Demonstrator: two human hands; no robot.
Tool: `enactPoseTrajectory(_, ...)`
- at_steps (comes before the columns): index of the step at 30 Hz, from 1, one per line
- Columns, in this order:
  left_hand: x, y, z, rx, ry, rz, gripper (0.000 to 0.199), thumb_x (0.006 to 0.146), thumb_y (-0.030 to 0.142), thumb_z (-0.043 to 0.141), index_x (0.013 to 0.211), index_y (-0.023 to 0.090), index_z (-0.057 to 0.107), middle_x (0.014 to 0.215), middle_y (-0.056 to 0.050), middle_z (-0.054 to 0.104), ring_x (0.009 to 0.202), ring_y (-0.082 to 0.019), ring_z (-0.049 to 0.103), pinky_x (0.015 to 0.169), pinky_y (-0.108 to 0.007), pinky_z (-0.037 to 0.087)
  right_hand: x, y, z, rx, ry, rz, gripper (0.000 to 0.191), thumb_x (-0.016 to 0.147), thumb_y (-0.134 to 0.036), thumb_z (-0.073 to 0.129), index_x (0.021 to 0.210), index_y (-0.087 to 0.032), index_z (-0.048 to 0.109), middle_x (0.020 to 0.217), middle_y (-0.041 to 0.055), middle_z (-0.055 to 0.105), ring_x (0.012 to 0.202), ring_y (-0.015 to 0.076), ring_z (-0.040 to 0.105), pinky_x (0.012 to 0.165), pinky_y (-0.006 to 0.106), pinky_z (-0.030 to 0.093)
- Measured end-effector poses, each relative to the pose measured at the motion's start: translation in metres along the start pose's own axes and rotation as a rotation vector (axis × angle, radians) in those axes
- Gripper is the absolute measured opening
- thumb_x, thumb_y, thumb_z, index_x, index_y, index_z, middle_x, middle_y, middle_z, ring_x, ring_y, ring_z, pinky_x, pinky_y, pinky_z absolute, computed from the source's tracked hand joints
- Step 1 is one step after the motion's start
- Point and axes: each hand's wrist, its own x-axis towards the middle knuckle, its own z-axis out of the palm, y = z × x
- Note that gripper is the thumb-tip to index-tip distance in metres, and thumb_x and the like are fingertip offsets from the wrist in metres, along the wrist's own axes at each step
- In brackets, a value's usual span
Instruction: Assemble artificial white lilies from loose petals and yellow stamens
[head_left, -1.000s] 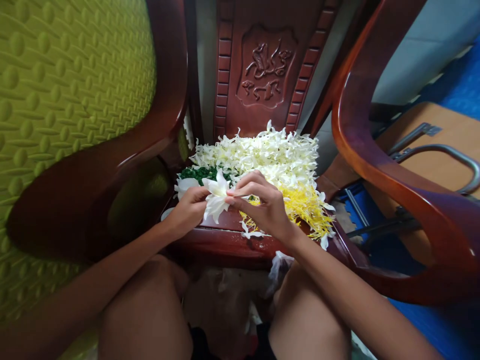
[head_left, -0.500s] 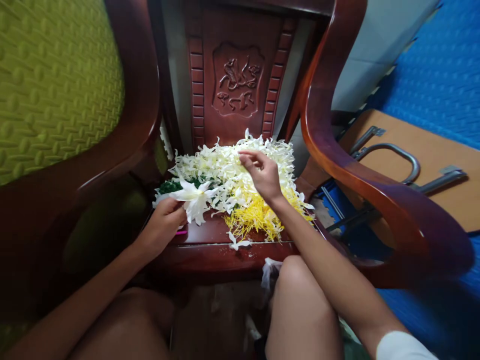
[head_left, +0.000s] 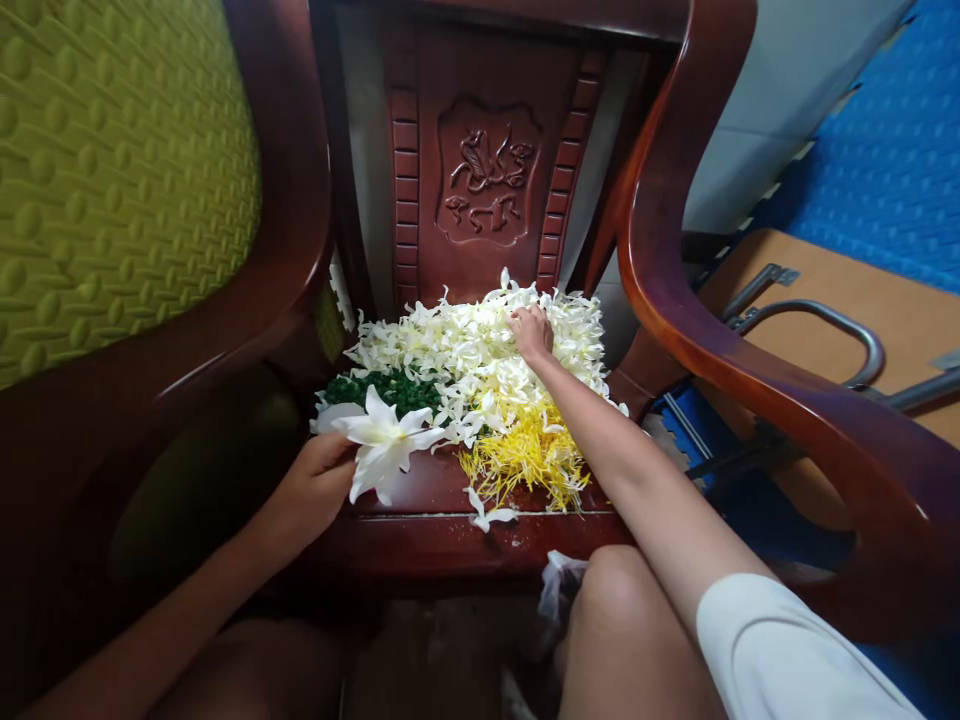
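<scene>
My left hand [head_left: 319, 480] is closed on a white lily-shaped flower [head_left: 386, 440] made of several pointed petals, its pale yellowish centre facing up. The flower is over the front left of the wooden seat [head_left: 420, 487]. My right hand [head_left: 533, 331] reaches into the far part of a heap of loose white petal pieces [head_left: 465, 345]. Its fingers are bent down and drawn in among the pieces, and their tips are hidden, so what they grip cannot be made out. Thin yellow strands [head_left: 525, 455] lie in front of the heap, and dark green pieces [head_left: 397, 388] to its left.
A single white petal piece [head_left: 487, 512] lies near the seat's front edge. Curved wooden armrests [head_left: 675, 320] flank the seat, below a carved backrest [head_left: 487, 175]. A folded table [head_left: 810, 280] with metal legs leans at the right. A plastic bag [head_left: 559, 575] hangs beside my knee.
My right hand has gone from above the white heap down and away into it. My left hand still holds the lily flower, now slightly lower, with more of the green pieces showing. The view has shifted slightly.
</scene>
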Motion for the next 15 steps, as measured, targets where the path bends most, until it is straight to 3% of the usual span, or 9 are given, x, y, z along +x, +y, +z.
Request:
enactPoseTrajectory(3,0.002,-0.002,0.001,-0.012,-0.009,-0.013,0.013,0.061,0.029,0.067,0.056,0.018,0.07,0.056,-0.004,0.063,0.056,-0.016,0.051,0.051,-0.025,0.041,0.003,-0.001,-0.001,0.003,0.025,-0.043,0.02,0.094,-0.024,0.06,0.111,-0.017,0.07,0.128,0.0163,0.059,0.122,0.0278,0.047,0.103,0.042,0.037)
enactPoseTrajectory(9,0.003,-0.003,-0.001,0.035,-0.032,-0.022,0.012,0.06,0.026,0.061,0.055,0.017,0.067,0.057,-0.003,0.062,0.059,-0.016,0.052,0.056,-0.025,0.043,0.002,-0.006,-0.009,0.093,0.062,-0.097,0.012,0.088,-0.023,0.067,0.096,-0.021,0.076,0.134,0.012,0.058,0.125,0.0299,0.043,0.106,0.045,0.031)
enactPoseTrajectory(15,0.004,-0.003,0.002,-0.043,0.071,-0.039,0.01,0.055,0.025,0.059,0.055,0.016,0.064,0.053,0.001,0.052,0.052,-0.011,0.041,0.048,-0.022,0.033,-0.037,-0.013,-0.042,0.286,0.15,-0.028,0.016,0.084,-0.024,0.069,0.097,-0.021,0.078,0.127,0.0111,0.064,0.126,0.0306,0.048,0.109,0.047,0.032)
